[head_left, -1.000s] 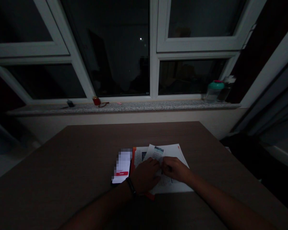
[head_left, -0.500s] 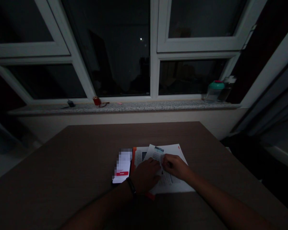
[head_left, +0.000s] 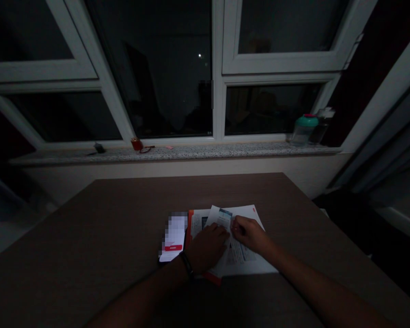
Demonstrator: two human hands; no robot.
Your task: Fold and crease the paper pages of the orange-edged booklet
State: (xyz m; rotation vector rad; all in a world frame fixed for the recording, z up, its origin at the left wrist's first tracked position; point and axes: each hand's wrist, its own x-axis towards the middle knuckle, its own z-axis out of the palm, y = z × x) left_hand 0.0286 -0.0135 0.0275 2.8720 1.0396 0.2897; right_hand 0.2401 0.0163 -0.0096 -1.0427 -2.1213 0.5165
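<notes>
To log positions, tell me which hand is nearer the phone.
Left. The left hand lies just right of the phone; the right hand is farther right, past the left hand.

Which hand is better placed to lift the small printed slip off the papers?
Right, probably: the right hand sits at the edge of the small printed slip, almost touching it, while the left hand rests further back on the papers.

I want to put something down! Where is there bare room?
Bare table lies left of the phone, right of the papers, and behind them toward the window. It is crowded in the middle, where the left hand and right hand sit on the papers beside the phone.
</notes>
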